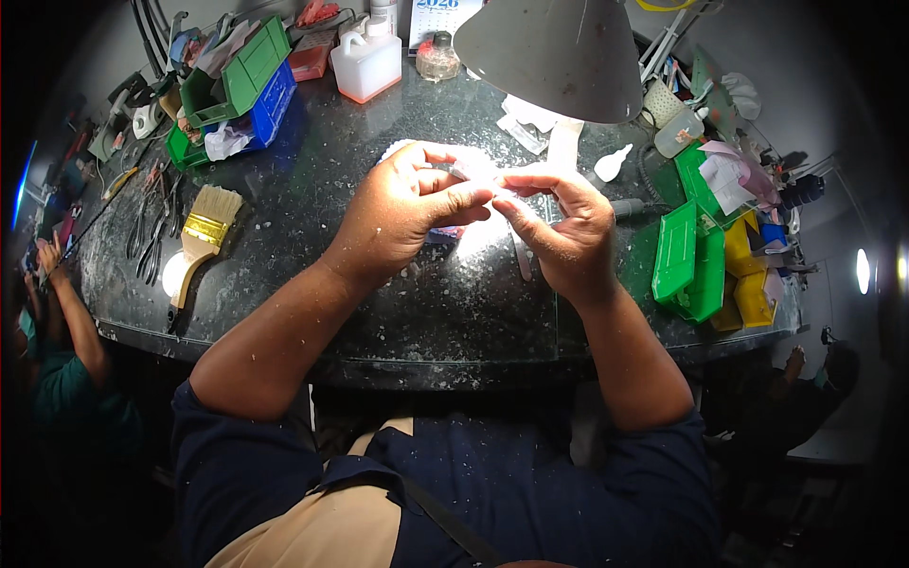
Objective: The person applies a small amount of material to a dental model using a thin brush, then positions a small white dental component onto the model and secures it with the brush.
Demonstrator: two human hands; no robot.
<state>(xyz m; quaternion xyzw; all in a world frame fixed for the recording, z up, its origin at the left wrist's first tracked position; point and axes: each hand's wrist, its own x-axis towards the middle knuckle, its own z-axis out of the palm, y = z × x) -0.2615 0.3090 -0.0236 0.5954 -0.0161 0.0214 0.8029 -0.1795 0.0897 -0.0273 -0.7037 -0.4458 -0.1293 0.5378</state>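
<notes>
Under a grey lamp shade, both hands meet over a brightly lit spot. My left hand is closed with thumb and fingers on a small pale translucent piece, washed out by glare. My right hand pinches at the same piece from the right. A reddish and blue object on a pale surface is partly hidden beneath my hands. A thin flat tool lies by my right hand, and a grey cylindrical handpiece is just beyond it.
A brush and pliers lie left on the dark worktop. Green and blue bins, a jug and a jar stand behind; green and yellow bins right. Other people are at both edges.
</notes>
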